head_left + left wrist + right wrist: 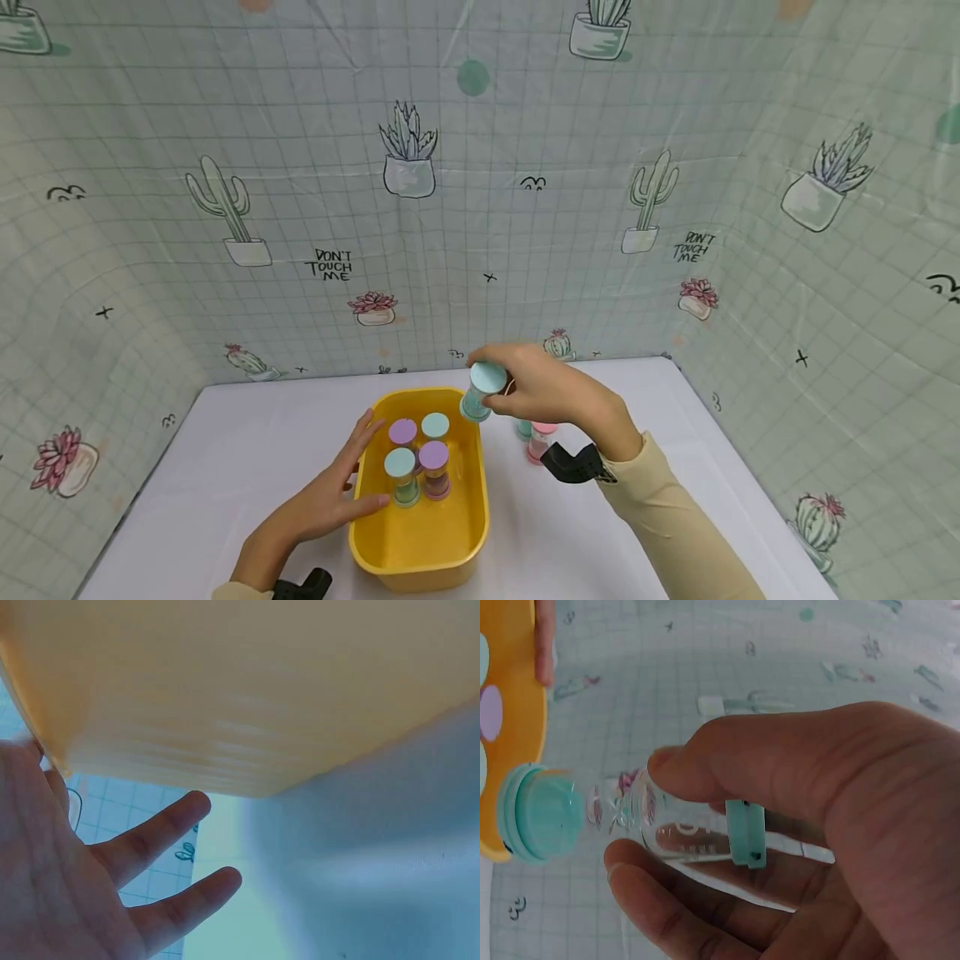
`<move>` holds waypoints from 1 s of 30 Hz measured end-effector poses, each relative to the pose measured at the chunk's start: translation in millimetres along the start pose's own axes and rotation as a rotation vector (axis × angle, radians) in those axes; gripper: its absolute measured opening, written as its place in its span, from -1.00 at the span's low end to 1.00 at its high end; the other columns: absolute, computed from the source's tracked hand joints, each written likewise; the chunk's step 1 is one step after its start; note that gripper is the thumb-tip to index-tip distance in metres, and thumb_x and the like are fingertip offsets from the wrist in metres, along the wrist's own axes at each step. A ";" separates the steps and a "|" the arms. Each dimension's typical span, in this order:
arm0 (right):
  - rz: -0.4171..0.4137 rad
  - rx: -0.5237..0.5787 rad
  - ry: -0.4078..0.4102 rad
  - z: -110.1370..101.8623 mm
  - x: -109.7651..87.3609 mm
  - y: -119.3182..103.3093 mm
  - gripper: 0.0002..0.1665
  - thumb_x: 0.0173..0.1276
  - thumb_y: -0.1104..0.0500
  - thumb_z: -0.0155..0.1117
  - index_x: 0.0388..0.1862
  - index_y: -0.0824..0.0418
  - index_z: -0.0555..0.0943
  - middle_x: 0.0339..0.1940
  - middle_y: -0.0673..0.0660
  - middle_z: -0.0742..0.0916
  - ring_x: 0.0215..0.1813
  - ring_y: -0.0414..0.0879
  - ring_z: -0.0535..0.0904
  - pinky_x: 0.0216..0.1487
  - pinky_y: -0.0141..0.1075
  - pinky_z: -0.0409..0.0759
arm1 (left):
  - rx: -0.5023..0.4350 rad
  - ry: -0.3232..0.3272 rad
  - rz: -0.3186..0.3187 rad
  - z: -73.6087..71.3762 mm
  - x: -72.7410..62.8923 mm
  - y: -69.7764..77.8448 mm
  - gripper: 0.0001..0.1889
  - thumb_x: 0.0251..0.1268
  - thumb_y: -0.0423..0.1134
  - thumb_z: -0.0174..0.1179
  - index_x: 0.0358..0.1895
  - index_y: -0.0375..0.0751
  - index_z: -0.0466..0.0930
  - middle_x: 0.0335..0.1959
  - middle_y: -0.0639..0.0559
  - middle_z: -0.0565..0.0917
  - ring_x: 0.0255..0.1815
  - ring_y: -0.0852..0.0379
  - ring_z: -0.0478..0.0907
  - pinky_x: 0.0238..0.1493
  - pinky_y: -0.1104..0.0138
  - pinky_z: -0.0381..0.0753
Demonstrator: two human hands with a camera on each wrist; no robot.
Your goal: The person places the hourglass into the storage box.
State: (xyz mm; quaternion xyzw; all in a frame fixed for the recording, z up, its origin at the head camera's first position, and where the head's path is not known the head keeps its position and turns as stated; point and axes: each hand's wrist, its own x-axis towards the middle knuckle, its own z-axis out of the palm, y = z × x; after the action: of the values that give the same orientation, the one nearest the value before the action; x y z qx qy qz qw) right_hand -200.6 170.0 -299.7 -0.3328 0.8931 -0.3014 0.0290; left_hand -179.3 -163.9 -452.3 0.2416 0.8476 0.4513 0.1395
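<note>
My right hand (536, 383) pinches a teal-capped sand timer (474, 402) between thumb and fingers, over the right rim of a yellow bin (420, 546). In the right wrist view the timer's clear, narrow-waisted body (679, 825) lies across the frame with a teal cap at each end. Along the bin's left rim rests my left hand (330, 500), its thumb lapping over the edge; the left wrist view shows two spread, straight fingers (161, 836) below the bin's wall. Inside the bin stand teal-capped timers (400, 463) and purple-capped timers (433, 456), grouped toward the far half.
On the white table (262, 467), right of the bin, a pink-capped timer (538, 446) stands beside a teal one (523, 429), both partly covered by my right hand and wrist. A cactus-print cloth (480, 225) rises behind and at both sides.
</note>
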 end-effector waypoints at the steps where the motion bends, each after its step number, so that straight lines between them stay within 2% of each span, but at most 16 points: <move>1: -0.007 0.007 -0.017 2.7 2.0 -1.7 -0.59 0.32 0.31 0.38 0.16 0.24 0.61 -0.13 0.08 0.75 -0.29 -0.22 0.64 -0.17 -0.42 0.68 | 0.009 -0.004 0.002 -0.3 -0.5 0.1 0.05 0.32 0.02 0.33 0.71 0.04 -0.20 0.73 -0.16 -0.39 0.61 -0.59 -0.07 0.21 -0.45 0.42; 6: -0.015 -0.003 -0.099 15.5 11.4 -11.2 -0.55 0.33 0.25 0.43 0.19 0.22 0.61 -0.12 0.07 0.75 -0.25 -0.20 0.66 -0.14 -0.43 0.69 | 0.048 0.013 0.015 2.7 -1.2 -1.3 0.05 0.31 0.04 0.33 0.71 0.02 -0.17 0.73 -0.16 -0.33 0.61 -0.56 -0.02 0.21 -0.43 0.43; 12: -0.050 0.040 -0.202 34.8 26.0 -17.6 -0.54 0.33 0.25 0.46 0.20 0.21 0.62 0.02 0.06 0.77 -0.09 -0.22 0.68 0.04 -0.43 0.67 | 0.069 0.042 0.023 2.3 -1.2 -3.2 0.03 0.33 0.04 0.32 0.71 0.00 -0.16 0.73 -0.17 -0.30 0.60 -0.56 0.01 0.22 -0.43 0.43; 16: -0.058 0.054 -0.257 46.9 32.4 -19.4 -0.54 0.32 0.27 0.48 0.19 0.21 0.63 0.00 0.04 0.77 -0.09 -0.24 0.66 0.03 -0.47 0.64 | 0.087 0.091 0.030 1.9 -0.9 -5.2 0.01 0.35 0.05 0.30 0.71 0.03 -0.14 0.74 -0.12 -0.22 0.54 -0.50 0.21 0.23 -0.39 0.46; 22: -0.047 0.014 -0.326 64.8 37.7 -18.8 -0.53 0.31 0.25 0.50 0.18 0.17 0.63 0.02 0.04 0.76 -0.09 -0.27 0.63 0.03 -0.51 0.60 | 0.138 0.144 0.069 0.5 -5.3 -6.9 -0.09 0.36 0.06 0.31 0.67 -0.04 0.07 0.73 -0.10 -0.08 0.50 -0.45 0.32 0.16 -0.34 0.55; 26: -0.038 -0.005 -0.359 74.2 40.1 -17.1 -0.50 0.29 0.25 0.52 0.21 0.14 0.63 0.05 0.02 0.76 -0.06 -0.29 0.63 0.04 -0.52 0.59 | 0.150 0.143 0.107 -1.9 -8.4 -7.9 -0.12 0.35 0.02 0.34 0.65 -0.06 0.13 0.72 -0.11 -0.01 0.49 -0.44 0.33 0.12 -0.29 0.61; 30: -0.026 -0.007 -0.385 83.2 43.4 -17.5 -0.49 0.26 0.24 0.55 0.19 0.11 0.64 0.07 0.00 0.77 -0.04 -0.32 0.64 0.06 -0.52 0.60 | 0.133 0.115 0.125 -4.3 -9.2 -8.1 -0.10 0.33 0.00 0.36 0.66 -0.05 0.11 0.72 -0.12 -0.04 0.52 -0.44 0.29 0.09 -0.29 0.62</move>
State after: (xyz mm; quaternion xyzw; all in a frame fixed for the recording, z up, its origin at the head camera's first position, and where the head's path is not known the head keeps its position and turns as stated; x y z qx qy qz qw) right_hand -203.2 89.8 -351.5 -0.3959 0.8676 -0.2296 0.1942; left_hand -175.8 -175.7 -456.5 0.2766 0.8655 0.4151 0.0460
